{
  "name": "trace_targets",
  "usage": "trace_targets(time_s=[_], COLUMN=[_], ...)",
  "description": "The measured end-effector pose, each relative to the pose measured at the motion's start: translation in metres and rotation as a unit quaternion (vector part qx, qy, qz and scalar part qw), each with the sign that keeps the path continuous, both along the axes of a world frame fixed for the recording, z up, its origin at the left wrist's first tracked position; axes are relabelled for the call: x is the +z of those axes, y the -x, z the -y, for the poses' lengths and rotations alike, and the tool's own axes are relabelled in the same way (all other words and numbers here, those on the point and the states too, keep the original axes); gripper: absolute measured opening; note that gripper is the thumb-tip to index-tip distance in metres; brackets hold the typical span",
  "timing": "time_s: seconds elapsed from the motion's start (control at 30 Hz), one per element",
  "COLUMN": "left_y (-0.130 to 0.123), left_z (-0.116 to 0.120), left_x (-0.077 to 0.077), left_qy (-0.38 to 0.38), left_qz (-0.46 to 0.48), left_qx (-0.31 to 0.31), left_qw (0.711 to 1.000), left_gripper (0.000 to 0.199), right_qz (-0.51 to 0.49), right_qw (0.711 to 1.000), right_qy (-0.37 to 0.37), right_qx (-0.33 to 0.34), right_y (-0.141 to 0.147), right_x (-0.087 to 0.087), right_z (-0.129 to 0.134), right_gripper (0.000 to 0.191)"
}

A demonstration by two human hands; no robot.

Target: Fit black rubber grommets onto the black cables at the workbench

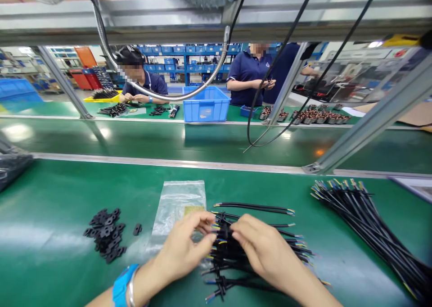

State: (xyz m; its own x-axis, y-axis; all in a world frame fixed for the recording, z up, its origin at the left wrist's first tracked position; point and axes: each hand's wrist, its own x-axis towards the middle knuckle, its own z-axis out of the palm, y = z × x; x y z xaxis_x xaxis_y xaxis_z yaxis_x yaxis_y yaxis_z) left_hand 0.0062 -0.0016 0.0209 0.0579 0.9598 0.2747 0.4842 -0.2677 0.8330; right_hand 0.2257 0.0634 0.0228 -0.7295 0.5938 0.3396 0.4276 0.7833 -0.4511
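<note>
My right hand (266, 246) pinches thin black cables with coloured wire ends (236, 255); my left hand (185, 244) curls at their tips, its grip unclear. Beside it, a clear plastic zip bag (178, 201) holds something yellowish. Open green desk (60, 194) reaches a straight metal rail (168, 163)

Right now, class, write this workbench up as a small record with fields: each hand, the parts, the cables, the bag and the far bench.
Left hand: by the wire ends of the black cables
Right hand: fingertips at the same cables
Small black parts: piled at left, one apart
Cable bundle: at right, coloured wire ends away from the person
Zip bag: clear, lying flat
Far bench: blue bin, copper-coloured parts
</note>
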Motion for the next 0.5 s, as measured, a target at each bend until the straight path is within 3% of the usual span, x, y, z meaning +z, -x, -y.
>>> trace_targets(time_s=[0.1,0.2,0.37,0.5], left_y=[0.038,0.085,0.145,0.158], left_z=[-0.005,0.001,0.026,0.042], left_x=[0.015,0.023,0.009,-0.001], left_qy=[0.030,0.084,0.173,0.199], left_qz=[-0.055,-0.157,-0.305,-0.335], left_qx=[0.031,0.080,0.115,0.151], left_qw=[0.998,0.981,0.930,0.908], left_gripper=[0.028,0.032,0.029,0.031], right_qz=[-0.011,0.035,0.048,0.064], right_qw=[0.999,0.999,0.993,0.991], right_qy=[-0.017,-0.020,-0.048,-0.077], right_qx=[-0.037,-0.030,-0.097,-0.089], right_y=[-0.004,-0.003,-0.008,-0.010], right_x=[-0.005,-0.010,-0.017,-0.038], right_z=[-0.012,-0.017,-0.039,-0.069], right_gripper=[0.026,0.024,0.029,0.026])
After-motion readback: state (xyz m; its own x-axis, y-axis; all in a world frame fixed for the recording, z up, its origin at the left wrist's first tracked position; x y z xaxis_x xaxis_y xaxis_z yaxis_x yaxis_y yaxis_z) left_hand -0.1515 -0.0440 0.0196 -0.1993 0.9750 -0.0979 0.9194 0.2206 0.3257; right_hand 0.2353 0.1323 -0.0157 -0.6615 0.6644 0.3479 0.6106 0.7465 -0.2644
